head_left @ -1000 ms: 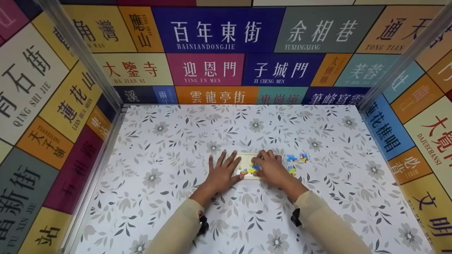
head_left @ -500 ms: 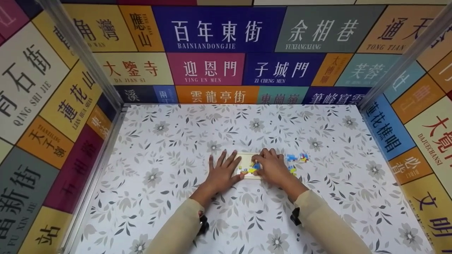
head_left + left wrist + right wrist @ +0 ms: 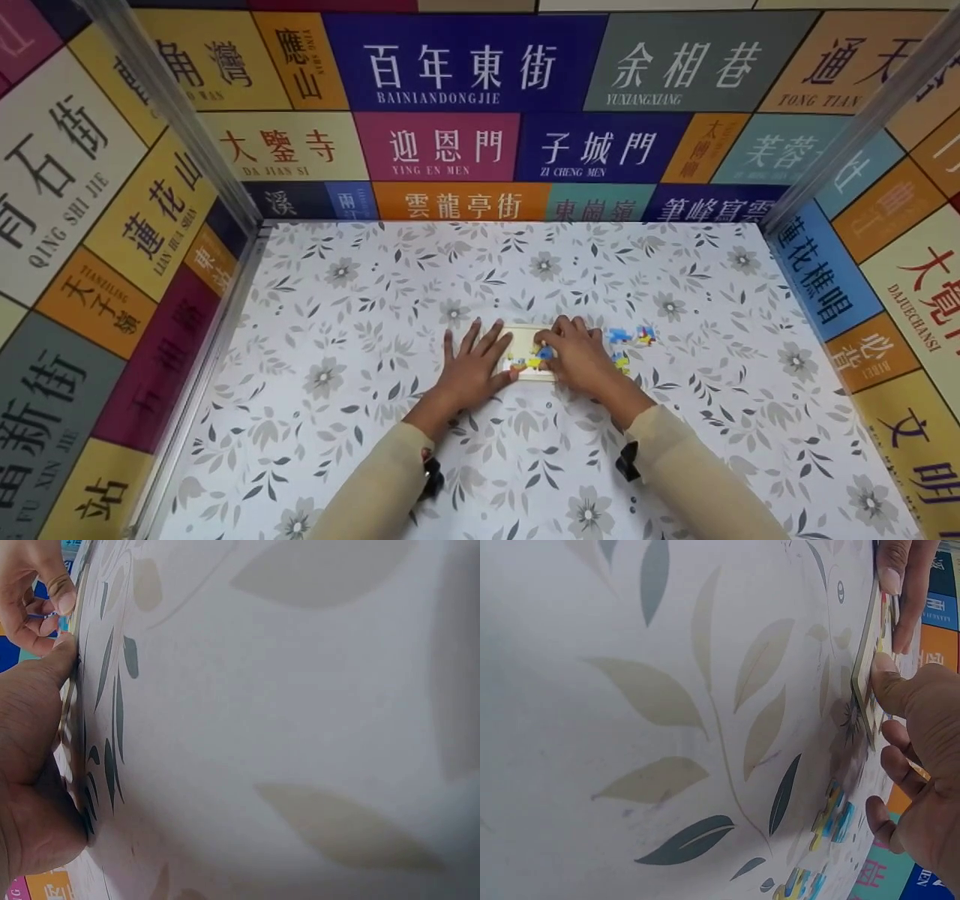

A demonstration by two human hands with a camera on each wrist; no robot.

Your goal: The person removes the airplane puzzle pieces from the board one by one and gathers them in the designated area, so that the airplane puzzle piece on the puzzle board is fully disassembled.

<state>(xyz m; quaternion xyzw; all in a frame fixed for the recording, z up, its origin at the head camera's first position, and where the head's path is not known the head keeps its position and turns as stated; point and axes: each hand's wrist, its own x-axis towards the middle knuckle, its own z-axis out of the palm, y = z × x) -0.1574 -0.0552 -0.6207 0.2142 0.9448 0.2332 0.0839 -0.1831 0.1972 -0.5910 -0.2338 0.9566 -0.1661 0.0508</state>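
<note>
A pale shallow puzzle tray (image 3: 525, 336) lies flat at the middle of the table, with small colourful jigsaw pieces (image 3: 519, 361) in its lower part. My left hand (image 3: 469, 373) rests at its left side, fingers spread and thumb on the near left edge. Over the right half of the tray, my right hand (image 3: 581, 358) curls its fingers and thumb around a blue jigsaw piece (image 3: 546, 351). In the left wrist view a bit of blue (image 3: 64, 622) shows between the right thumb and fingers. The right hand covers the tray's right end in the head view.
Several loose blue, yellow and red jigsaw pieces (image 3: 619, 335) lie just right of the tray; the right wrist view shows them as small clusters (image 3: 832, 816). A flower-patterned cloth (image 3: 420, 277) covers the table. Panels with printed street names (image 3: 442, 146) stand at the back and sides.
The right fingers shift slightly around the blue jigsaw piece, which turns a little at the tray. The left hand and the tray stay where they were.
</note>
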